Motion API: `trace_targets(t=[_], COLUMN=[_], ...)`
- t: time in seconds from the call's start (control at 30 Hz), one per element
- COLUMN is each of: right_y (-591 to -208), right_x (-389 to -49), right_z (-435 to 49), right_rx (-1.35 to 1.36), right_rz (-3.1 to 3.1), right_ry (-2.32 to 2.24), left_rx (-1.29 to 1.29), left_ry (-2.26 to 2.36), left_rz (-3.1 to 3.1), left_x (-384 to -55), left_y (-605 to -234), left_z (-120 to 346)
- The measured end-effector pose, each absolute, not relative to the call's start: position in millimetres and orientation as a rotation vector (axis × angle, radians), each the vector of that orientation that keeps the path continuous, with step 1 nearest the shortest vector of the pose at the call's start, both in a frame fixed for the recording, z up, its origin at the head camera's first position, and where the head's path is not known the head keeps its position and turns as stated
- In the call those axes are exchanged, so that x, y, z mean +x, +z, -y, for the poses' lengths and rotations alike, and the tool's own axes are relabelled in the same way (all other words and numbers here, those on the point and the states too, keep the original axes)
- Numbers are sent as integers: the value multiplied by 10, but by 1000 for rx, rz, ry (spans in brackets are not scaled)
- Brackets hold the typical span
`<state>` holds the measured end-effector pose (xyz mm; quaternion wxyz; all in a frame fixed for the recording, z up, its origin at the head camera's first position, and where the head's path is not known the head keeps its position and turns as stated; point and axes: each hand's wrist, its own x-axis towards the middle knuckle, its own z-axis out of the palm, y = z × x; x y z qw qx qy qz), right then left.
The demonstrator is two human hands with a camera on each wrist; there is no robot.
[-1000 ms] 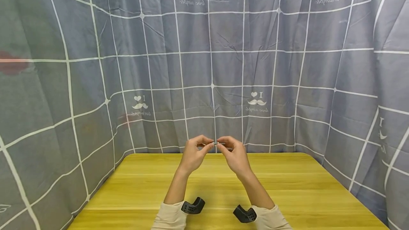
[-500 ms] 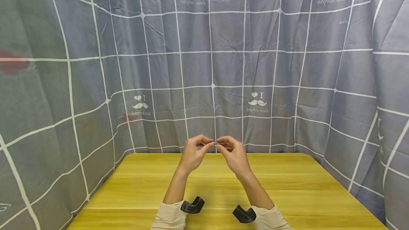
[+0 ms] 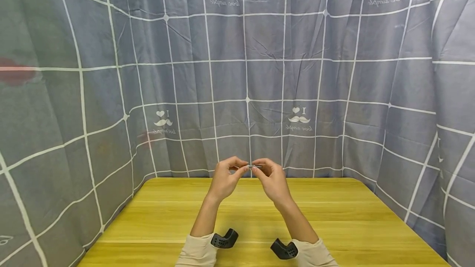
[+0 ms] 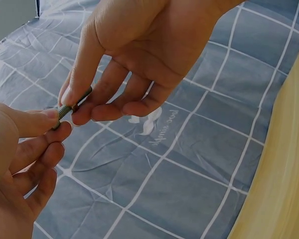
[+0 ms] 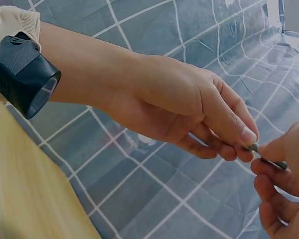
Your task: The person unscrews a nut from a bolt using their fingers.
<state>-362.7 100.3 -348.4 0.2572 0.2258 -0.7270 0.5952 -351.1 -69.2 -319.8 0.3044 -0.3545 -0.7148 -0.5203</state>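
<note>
"So, what's changing?"

"Hardly anything. Compared with a second ago, both hands are staying in nearly the same place; any turning of the bolt [image 4: 64, 111] is too slight to make out. I'd judge the close work on it is going on at the same spot."

"Where is the bolt?"

"It's being held in the air, showing just above the middle of the table's [image 3: 245, 214] far edge, roughly midway between the far corners. The left hand [image 3: 224, 181] is pinching one end between thumb and finger; the right hand [image 3: 275, 182] is pinching it farther along. A short run of thread is showing between them, and a dark end is poking past the right thumb."

"And containers?"

"I'm not seeing any; only the hands are holding it, with a checked curtain [image 3: 264, 81] hanging behind."
</note>
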Motion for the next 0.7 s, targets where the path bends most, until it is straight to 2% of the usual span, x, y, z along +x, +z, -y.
trace_targets(t=[0.4,0.7], right_y=[-3474,-3475], right_x=[-3612,-3605], right_z=[-1015,-1015], right_rx=[621,517], right_rz=[1941,2016], right_ry=[1584,1589], left_rx=[-934,-937], left_ry=[-1387,-1380], left_rz=[1882,1887], left_x=[-3517,-3514], left_y=[-3198,-3206], left_z=[693,686])
